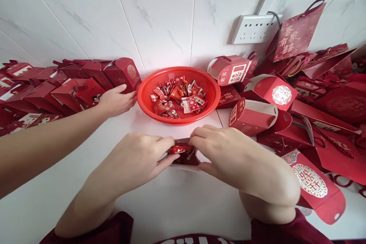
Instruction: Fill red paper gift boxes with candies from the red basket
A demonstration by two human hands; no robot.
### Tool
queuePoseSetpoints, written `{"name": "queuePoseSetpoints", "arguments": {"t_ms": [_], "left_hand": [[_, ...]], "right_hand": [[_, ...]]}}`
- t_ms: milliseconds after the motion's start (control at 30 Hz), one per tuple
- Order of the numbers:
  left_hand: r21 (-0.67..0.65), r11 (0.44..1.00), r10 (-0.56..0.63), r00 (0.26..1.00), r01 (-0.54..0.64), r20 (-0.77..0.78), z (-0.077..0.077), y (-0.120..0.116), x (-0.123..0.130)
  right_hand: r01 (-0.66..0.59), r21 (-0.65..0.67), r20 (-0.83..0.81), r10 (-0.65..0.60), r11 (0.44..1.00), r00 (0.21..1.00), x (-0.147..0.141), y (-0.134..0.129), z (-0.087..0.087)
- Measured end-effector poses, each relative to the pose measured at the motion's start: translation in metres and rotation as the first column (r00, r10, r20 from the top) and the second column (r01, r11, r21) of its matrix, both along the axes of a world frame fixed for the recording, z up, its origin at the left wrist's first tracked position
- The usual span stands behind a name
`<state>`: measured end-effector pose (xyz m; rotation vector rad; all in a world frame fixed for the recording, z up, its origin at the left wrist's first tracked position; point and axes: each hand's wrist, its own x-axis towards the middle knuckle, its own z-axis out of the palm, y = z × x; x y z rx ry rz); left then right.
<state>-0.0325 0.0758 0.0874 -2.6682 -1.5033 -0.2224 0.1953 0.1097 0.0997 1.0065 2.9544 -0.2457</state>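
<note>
evidently, in the head view, the step in hand seems to be working the mouth of an open box (182, 142) at the dial's centre, over the bench (185, 206). the left hand (143, 154) and right hand (219, 146) hold its opposite edges, fingers (166, 145) narrowed. a wrapped sweet (180, 149) shows inside; the red basket (178, 122) sits at twelve o'clock. the next move likely calls for gentle pressure.

Your left hand (143, 152) and right hand (219, 145) face each other, just apart.
Your left arm (94, 194) reaches in from the near left, your right arm (265, 181) from the near right. Backs up, both hands curl inward; the left thumb (166, 162) sits near its fingers, the right thumb (206, 167) farther from its own.
</note>
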Motion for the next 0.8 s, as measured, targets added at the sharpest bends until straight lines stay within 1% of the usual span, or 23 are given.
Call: {"name": "queuePoseSetpoints", "arguments": {"t_ms": [67,133,233,333,433,467,533,600,667,700,800], "left_hand": [[0.109,0.989,0.106,0.994,-0.102,-0.031,-0.008,0.0,0.009],[0.173,0.971,0.179,0.982,-0.167,-0.056,-0.013,0.001,0.015],[0.157,0.971,0.194,0.979,-0.183,-0.063,-0.013,0.004,0.015],[0.071,0.981,0.179,0.983,-0.181,0.029,-0.002,0.007,0.008],[-0.091,0.988,0.136,0.981,-0.124,0.14,0.014,0.01,0.002],[-0.164,0.983,0.111,0.981,-0.084,0.161,0.017,0.011,0.001],[-0.303,0.953,0.088,0.979,-0.029,0.182,0.021,0.016,-0.001],[-0.386,0.921,0.124,0.978,-0.05,0.17,0.021,0.02,0.0],[-0.408,0.909,0.163,0.976,-0.092,0.144,0.02,0.024,0.002],[-0.408,0.908,0.165,0.977,-0.097,0.135,0.019,0.025,0.003],[-0.399,0.915,0.12,0.983,-0.056,0.137,0.018,0.026,0.008]], "right_hand": [[0.006,-0.01,0.01,-0.006,1.0,1.0,0.0,0.002,0.001],[0.028,-0.017,0.017,-0.027,0.999,0.999,0.0,0.003,0.001],[0.063,-0.035,0.007,-0.062,0.997,0.998,0.0,0.005,0.002],[0.045,-0.061,-0.046,-0.048,0.997,0.998,0.001,0.01,0.001],[-0.004,-0.091,-0.142,-0.009,0.996,0.99,0.003,0.018,-0.003],[-0.005,-0.095,-0.168,-0.011,0.995,0.986,0.004,0.021,-0.005],[0.022,-0.086,-0.196,-0.039,0.996,0.98,0.006,0.026,-0.007],[0.069,-0.061,-0.221,-0.081,0.996,0.972,0.009,0.029,-0.007],[0.104,-0.049,-0.277,-0.114,0.993,0.954,0.011,0.028,-0.006],[0.112,-0.051,-0.31,-0.123,0.992,0.943,0.013,0.027,-0.006],[0.116,-0.075,-0.359,-0.135,0.99,0.923,0.015,0.023,-0.01]]}}
